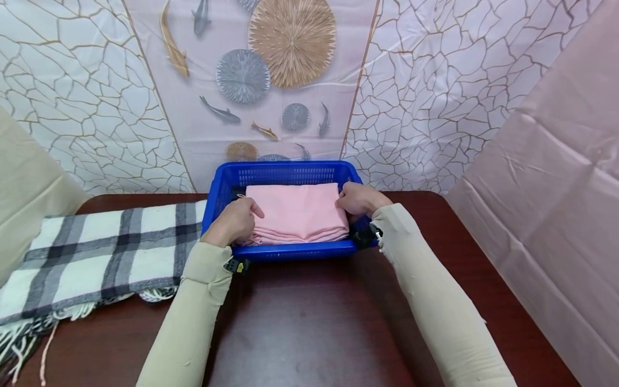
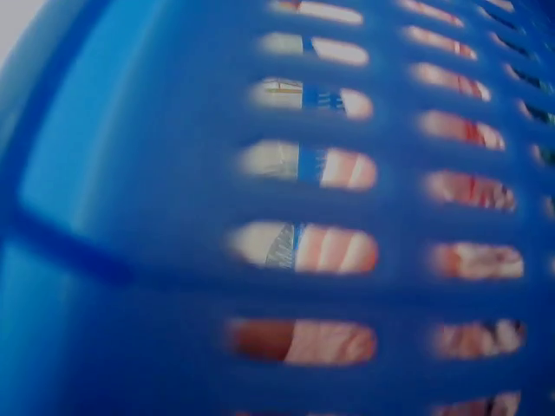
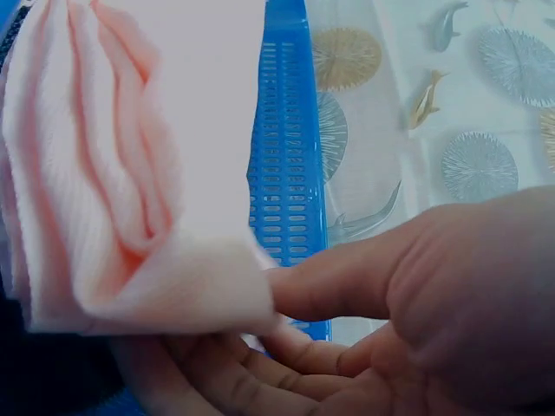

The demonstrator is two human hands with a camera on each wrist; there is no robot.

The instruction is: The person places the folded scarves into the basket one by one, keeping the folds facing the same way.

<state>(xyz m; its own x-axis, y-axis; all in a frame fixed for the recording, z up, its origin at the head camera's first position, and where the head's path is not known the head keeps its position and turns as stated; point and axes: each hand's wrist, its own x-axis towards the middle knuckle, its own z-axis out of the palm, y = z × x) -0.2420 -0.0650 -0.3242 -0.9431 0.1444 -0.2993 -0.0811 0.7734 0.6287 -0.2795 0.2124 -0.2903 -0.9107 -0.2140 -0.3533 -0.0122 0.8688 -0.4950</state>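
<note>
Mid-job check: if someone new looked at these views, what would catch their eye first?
Probably the folded pink cloth inside the bright blue basket at mid-table, with the left hand at its left edge and the right hand gripping its right edge. Next, the fringed black-and-white checked cloth on the table, left of the basket.

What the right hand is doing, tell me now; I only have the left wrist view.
Observer: The right hand holds the right end of the folded pink cloth, fingers underneath.
Operator: Tell me what lies left of this blue basket.
Observer: A fringed, checked blanket, spread on the table.
Operator: Describe what's behind the basket.
Observer: A backdrop printed with fish and round shapes.
</note>
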